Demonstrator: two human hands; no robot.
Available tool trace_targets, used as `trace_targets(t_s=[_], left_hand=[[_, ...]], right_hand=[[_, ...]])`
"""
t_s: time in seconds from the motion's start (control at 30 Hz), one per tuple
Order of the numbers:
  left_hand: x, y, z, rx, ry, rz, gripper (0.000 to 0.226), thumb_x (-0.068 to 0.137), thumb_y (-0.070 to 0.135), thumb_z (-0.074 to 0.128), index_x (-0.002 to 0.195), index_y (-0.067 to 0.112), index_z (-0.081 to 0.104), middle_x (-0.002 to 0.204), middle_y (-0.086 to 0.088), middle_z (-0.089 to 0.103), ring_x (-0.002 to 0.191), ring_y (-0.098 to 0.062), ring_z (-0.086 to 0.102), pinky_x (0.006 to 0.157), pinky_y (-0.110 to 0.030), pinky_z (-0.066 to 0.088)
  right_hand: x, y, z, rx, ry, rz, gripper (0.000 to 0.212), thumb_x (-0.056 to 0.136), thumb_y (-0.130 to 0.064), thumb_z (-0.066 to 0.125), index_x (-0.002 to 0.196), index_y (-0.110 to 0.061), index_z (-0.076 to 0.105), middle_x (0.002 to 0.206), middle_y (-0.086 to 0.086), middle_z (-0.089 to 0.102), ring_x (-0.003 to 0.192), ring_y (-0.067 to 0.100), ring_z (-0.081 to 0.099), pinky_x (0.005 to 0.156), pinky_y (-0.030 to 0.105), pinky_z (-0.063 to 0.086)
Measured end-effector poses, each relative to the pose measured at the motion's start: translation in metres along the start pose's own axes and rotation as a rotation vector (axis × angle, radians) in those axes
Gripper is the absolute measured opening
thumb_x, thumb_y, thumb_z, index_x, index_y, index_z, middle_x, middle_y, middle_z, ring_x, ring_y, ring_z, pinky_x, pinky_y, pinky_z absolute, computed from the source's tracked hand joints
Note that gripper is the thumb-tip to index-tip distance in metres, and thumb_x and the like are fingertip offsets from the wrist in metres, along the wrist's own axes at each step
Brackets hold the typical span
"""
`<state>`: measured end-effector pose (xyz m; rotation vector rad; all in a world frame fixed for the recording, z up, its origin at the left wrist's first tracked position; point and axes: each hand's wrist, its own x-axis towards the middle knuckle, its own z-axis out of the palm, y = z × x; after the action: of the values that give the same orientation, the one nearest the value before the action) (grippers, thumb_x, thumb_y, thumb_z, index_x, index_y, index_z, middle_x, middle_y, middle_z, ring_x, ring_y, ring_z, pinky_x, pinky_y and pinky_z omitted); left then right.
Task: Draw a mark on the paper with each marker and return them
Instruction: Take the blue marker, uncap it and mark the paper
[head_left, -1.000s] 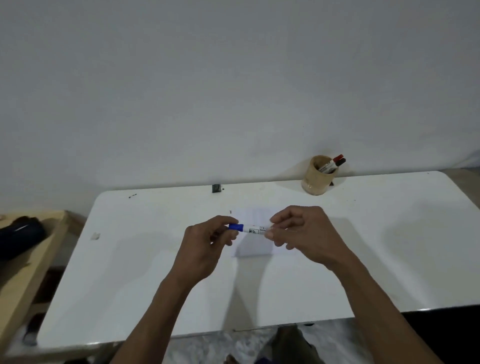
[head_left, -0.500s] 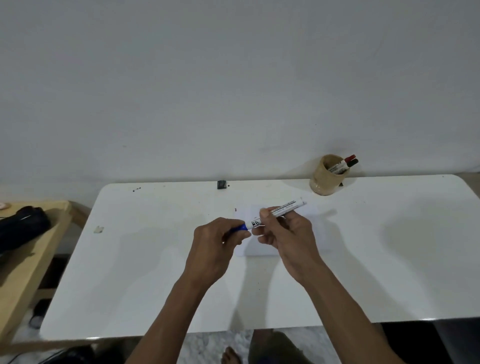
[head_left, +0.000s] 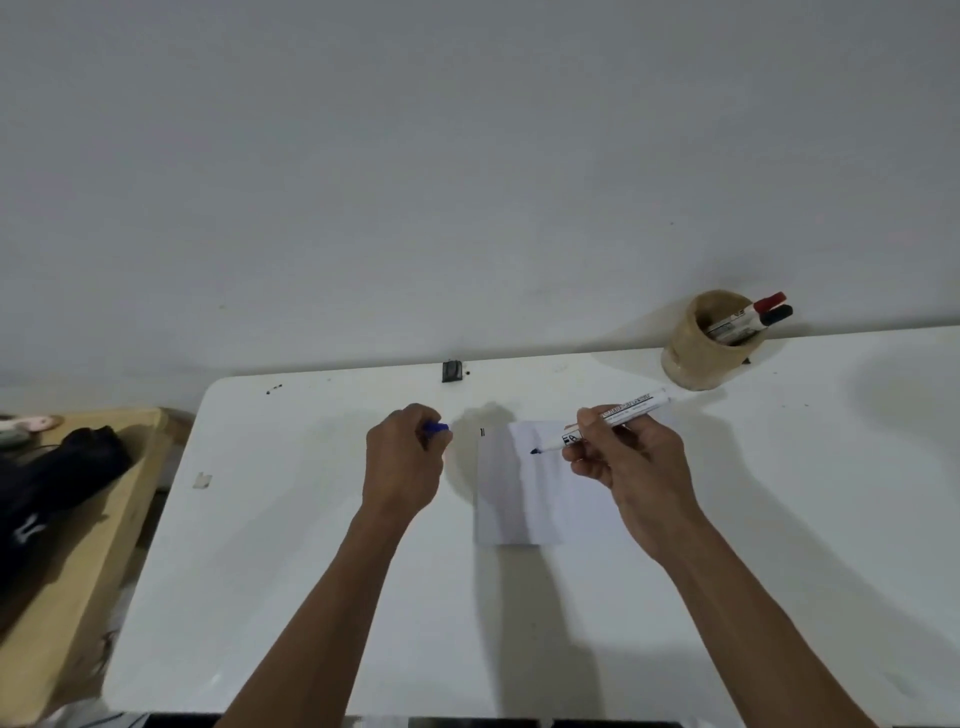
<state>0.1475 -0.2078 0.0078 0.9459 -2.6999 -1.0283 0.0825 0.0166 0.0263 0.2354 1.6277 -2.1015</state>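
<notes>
Your right hand (head_left: 631, 462) pinches the uncapped marker (head_left: 602, 420), tip over the paper (head_left: 524, 488), while your left hand (head_left: 405, 462) at 9 o'clock grips the blue cap (head_left: 435, 427).

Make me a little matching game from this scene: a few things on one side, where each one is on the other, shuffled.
Things:
1. blue cap
2. uncapped marker
3. red and black markers
4. paper

Places:
A. flat on the white table
B. in the tan cup
C. in the left hand
D. in the right hand

Pairs: 1-C, 2-D, 3-B, 4-A
</notes>
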Motion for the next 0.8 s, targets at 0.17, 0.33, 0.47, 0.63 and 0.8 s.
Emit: trace_targets(t_s=[0.17, 0.33, 0.47, 0.63, 0.8], left_hand=[[0.043, -0.007, 0.025, 0.147, -0.072, -0.037, 0.013, 0.090, 0.009, 0.064, 0.102, 0.007, 0.068, 0.099, -0.013, 0.068, 0.083, -0.022, 0.059, 0.073, -0.027, 0.041], [0.056, -0.010, 0.036, 0.204, -0.176, -0.047, 0.011, 0.089, 0.010, 0.066, 0.098, 0.005, 0.069, 0.098, -0.012, 0.069, 0.080, -0.022, 0.058, 0.071, -0.028, 0.043], [0.054, -0.012, 0.035, 0.166, -0.189, -0.069, 0.016, 0.089, 0.013, 0.068, 0.103, 0.006, 0.068, 0.098, -0.011, 0.069, 0.091, -0.029, 0.065, 0.073, -0.027, 0.043], [0.028, -0.015, 0.022, 0.086, -0.037, -0.137, 0.040, 0.085, 0.021, 0.066, 0.123, 0.013, 0.054, 0.109, -0.007, 0.065, 0.098, -0.027, 0.064, 0.078, -0.030, 0.046], [-0.023, -0.034, 0.035, 0.166, 0.064, 0.241, 0.030, 0.092, 0.030, 0.057, 0.119, 0.016, 0.058, 0.118, -0.005, 0.063, 0.109, -0.027, 0.058, 0.086, -0.037, 0.050]], right_hand=[[0.008, 0.010, -0.005, -0.052, 0.015, 0.038, 0.010, 0.095, -0.013, 0.069, 0.093, -0.004, 0.070, 0.084, 0.015, 0.076, 0.071, 0.025, 0.072, 0.067, 0.032, 0.058], [0.014, 0.014, -0.007, -0.072, 0.045, 0.039, 0.007, 0.094, -0.011, 0.070, 0.093, -0.004, 0.070, 0.082, 0.013, 0.076, 0.071, 0.025, 0.072, 0.066, 0.033, 0.059], [0.016, 0.017, -0.002, -0.092, 0.050, 0.021, 0.010, 0.090, -0.009, 0.075, 0.095, -0.002, 0.070, 0.079, 0.012, 0.075, 0.069, 0.023, 0.073, 0.067, 0.033, 0.058], [0.018, 0.020, 0.008, -0.127, 0.063, -0.054, 0.019, 0.079, -0.002, 0.084, 0.083, -0.006, 0.065, 0.076, 0.010, 0.075, 0.067, 0.022, 0.074, 0.062, 0.031, 0.060], [0.029, 0.031, 0.021, -0.214, -0.016, -0.111, 0.012, 0.088, 0.000, 0.074, 0.085, -0.011, 0.071, 0.077, 0.004, 0.074, 0.071, 0.021, 0.074, 0.066, 0.031, 0.061]])
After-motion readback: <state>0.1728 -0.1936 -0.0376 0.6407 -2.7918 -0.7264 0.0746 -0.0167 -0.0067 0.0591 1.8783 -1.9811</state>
